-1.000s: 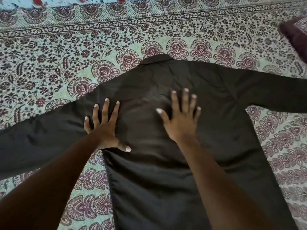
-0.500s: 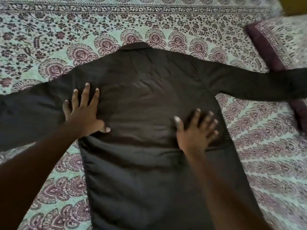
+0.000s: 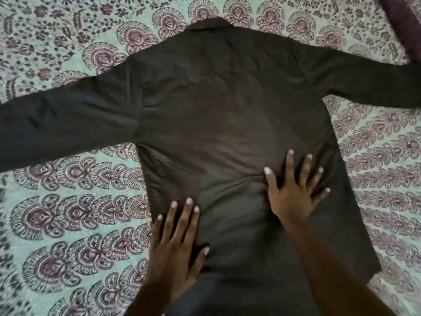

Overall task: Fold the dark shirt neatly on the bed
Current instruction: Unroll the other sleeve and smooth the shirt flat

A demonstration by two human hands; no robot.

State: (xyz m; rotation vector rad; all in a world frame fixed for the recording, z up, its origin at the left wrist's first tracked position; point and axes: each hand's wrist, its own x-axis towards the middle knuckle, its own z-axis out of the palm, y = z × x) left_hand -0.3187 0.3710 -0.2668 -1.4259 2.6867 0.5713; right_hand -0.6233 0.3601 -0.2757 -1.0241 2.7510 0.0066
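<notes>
The dark shirt lies spread back-up on the bed, collar at the far end and both long sleeves stretched out to left and right. My left hand rests flat, fingers apart, on the shirt's lower left side at its edge. Farther up and to the right, my right hand presses flat on the shirt's middle right, fingers spread. A small ridge of wrinkles runs in the cloth just left of its thumb. Neither hand grips the fabric.
The bed is covered by a pale green sheet printed with maroon floral patterns. A maroon pillow sits at the top right corner, near the end of the right sleeve.
Both hands have slid down the shirt toward me, the left from the shoulder area to the lower left edge. The view has shifted, and the shirt now appears larger.
</notes>
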